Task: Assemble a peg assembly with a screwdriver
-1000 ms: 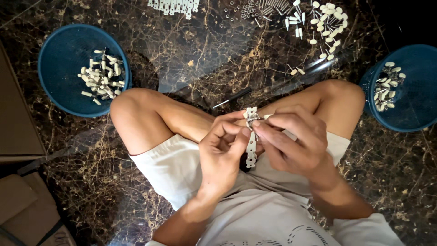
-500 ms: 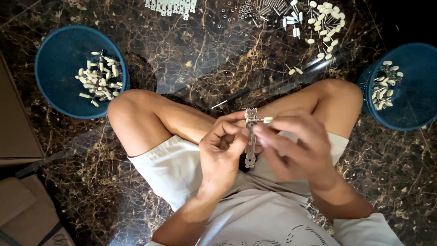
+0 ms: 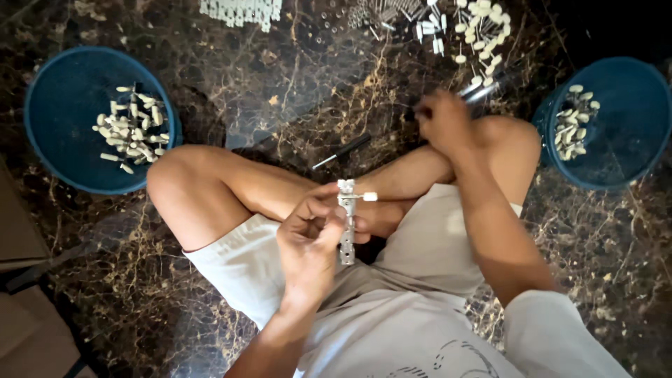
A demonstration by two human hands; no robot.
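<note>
Metal strip (image 3: 346, 222), narrow and perforated, sits pinched upright in the left hand (image 3: 313, 234); left fingers (image 3: 323, 210) curl tight on its middle, over the lap between the crossed legs. One white peg (image 3: 369, 197) sticks out sideways near the strip's top end. Right hand (image 3: 443, 120) is stretched out past the right knee, down at the dark marble floor (image 3: 294, 84), blurred; its fingers look bunched at a thin rod-like tool (image 3: 483, 87), but cannot tell if they grip anything. Just beyond lies a scatter of loose white pegs (image 3: 483, 24) and small metal parts (image 3: 392, 12), with a white comb-like piece (image 3: 241, 10) at the top edge. Black pen-like tool (image 3: 343, 150) lies on the floor above the left shin. Blue bowl (image 3: 66, 150) at left holds a heap of white pegs; second blue bowl (image 3: 630, 91) at right holds fewer. Judgement on doing this well: keep the strip steady and vertical with the holes facing up toward the eye, hold it low so the top holes stay free, take one piece at a time, and seat each peg square in its hole so it does not sit crooked.
</note>
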